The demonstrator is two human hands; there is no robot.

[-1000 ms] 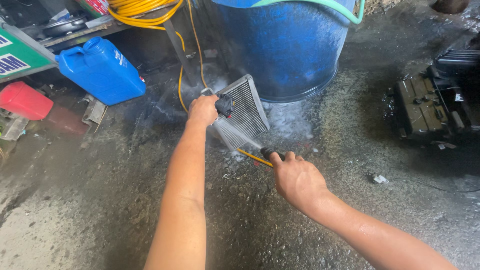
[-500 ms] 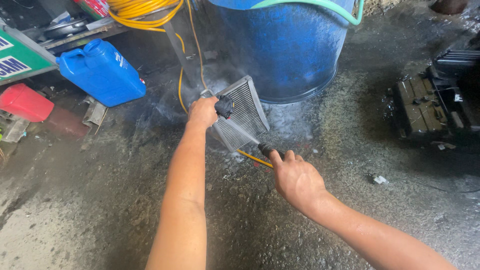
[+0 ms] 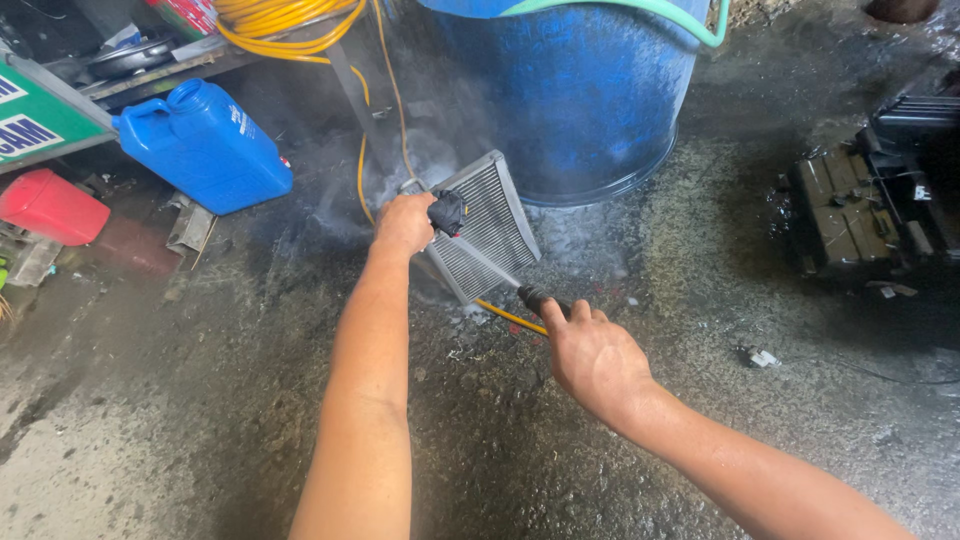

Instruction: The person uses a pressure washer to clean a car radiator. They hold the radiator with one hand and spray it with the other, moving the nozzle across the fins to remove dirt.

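Note:
My left hand (image 3: 402, 222) grips the left edge of a grey finned radiator core (image 3: 492, 232), holding it tilted on the wet concrete floor. A black fitting (image 3: 447, 212) sits on the core beside my fingers. My right hand (image 3: 590, 358) is closed around a black spray nozzle (image 3: 533, 297) fed by a yellow hose (image 3: 508, 316). A thin jet of water runs from the nozzle onto the face of the core, and mist rises around it.
A large blue barrel (image 3: 580, 95) stands right behind the core. A blue jerrycan (image 3: 205, 145) and a red container (image 3: 50, 207) lie at the left. Coiled yellow hose (image 3: 275, 18) hangs at the top. Black machine parts (image 3: 865, 205) sit at the right.
The water jet has shifted slightly across the core's face. Both hands stay in nearly the same place.

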